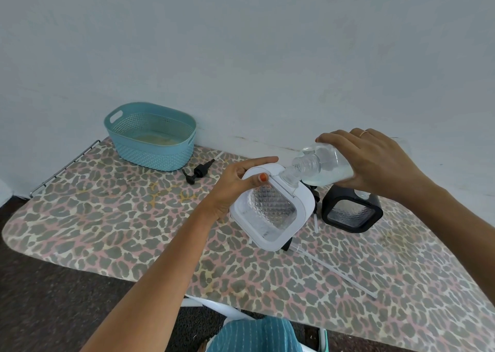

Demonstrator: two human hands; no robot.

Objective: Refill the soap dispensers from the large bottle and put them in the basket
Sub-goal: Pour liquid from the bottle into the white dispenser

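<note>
Both hands gripping: right (375, 161) large bottle (325, 168) near-horizontal, mouth pointing left into left-held (235, 188) white dispenser (270, 209).

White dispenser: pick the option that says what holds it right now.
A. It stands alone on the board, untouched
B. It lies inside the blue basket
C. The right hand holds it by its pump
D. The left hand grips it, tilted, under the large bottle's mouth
D: the left hand grips the white dispenser tilted, while the right hand tips the large bottle so its mouth meets the dispenser's neck; the blue basket stands apart from it.
</note>
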